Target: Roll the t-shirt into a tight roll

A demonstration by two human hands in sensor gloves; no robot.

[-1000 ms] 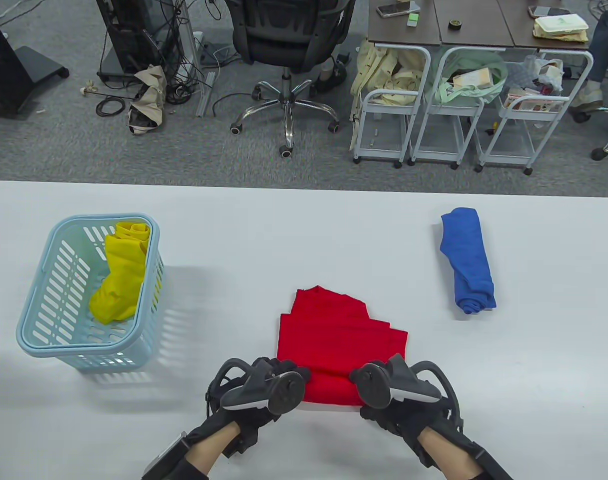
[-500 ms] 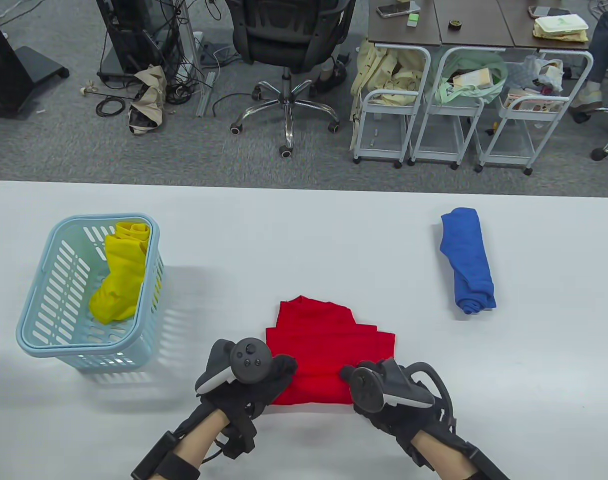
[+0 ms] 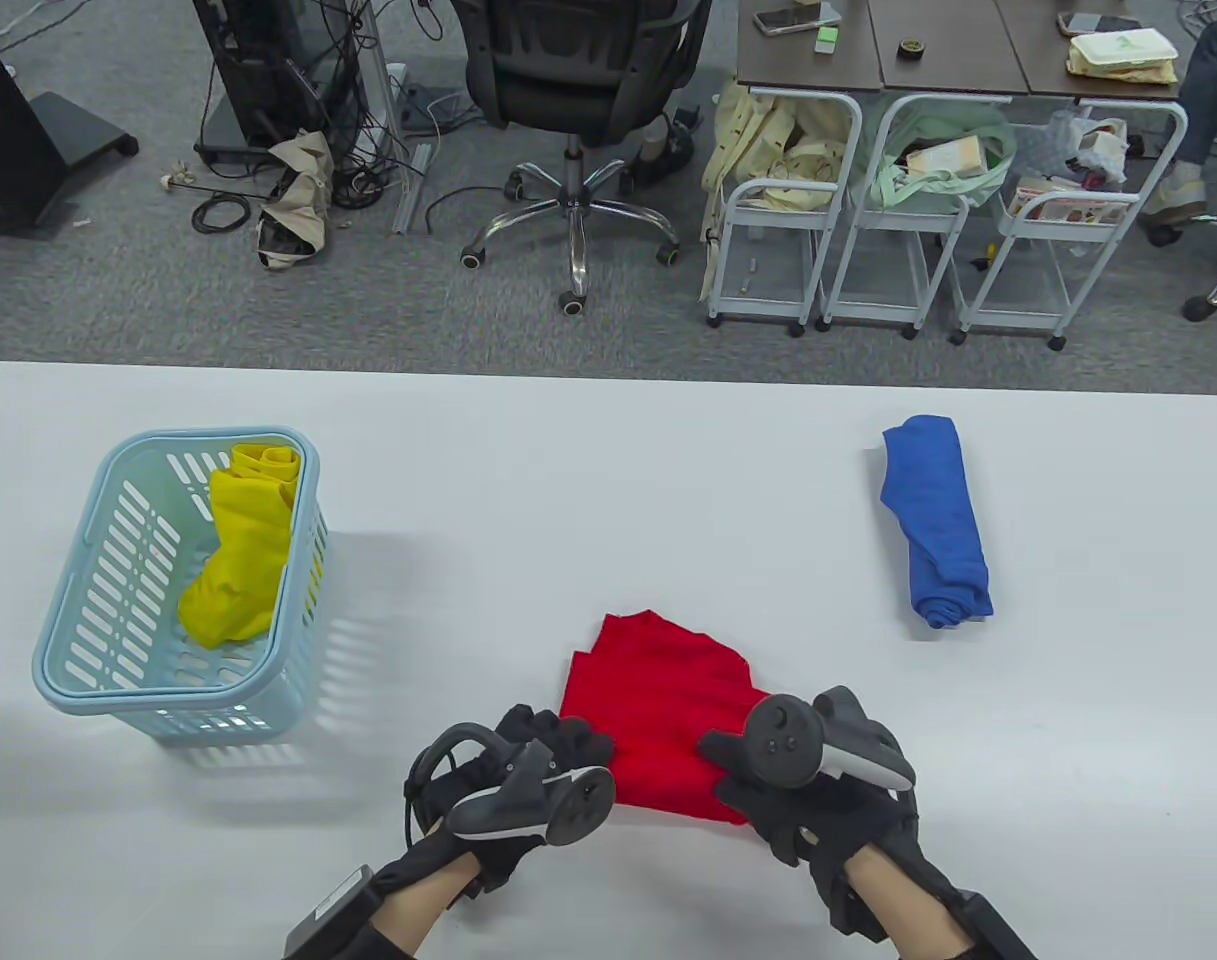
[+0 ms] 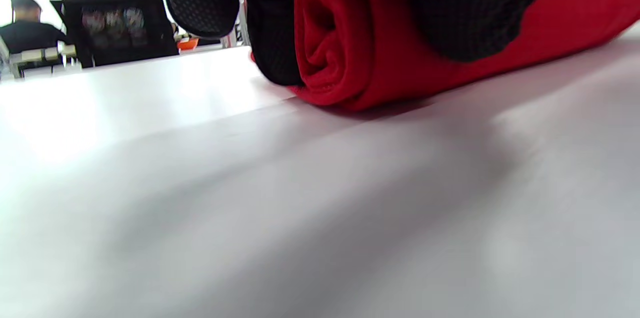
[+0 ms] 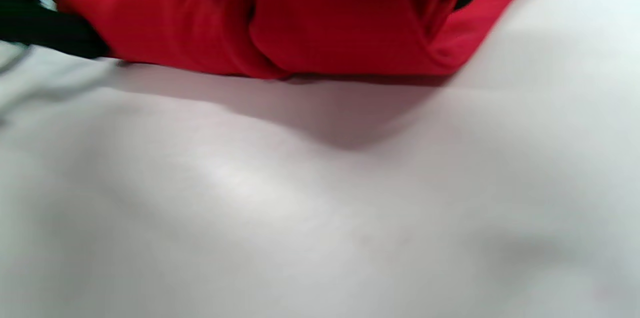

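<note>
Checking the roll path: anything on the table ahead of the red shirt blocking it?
Nothing visible. Both hands, left hand and right hand, already grip the red t-shirt. The blue roll and basket sit well off to the sides.

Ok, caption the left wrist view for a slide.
Gloved fingers curl over the rolled end of the red t-shirt on the white table.

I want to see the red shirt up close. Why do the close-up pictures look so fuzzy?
Left wrist view: the shirt roll's end is fairly sharp, but the table in front is blurred. Right wrist view: everything is soft and smeared, with a dark shadow under the shirt. Table view: sharp, evenly lit, with a soft shadow beside the basket.
</note>
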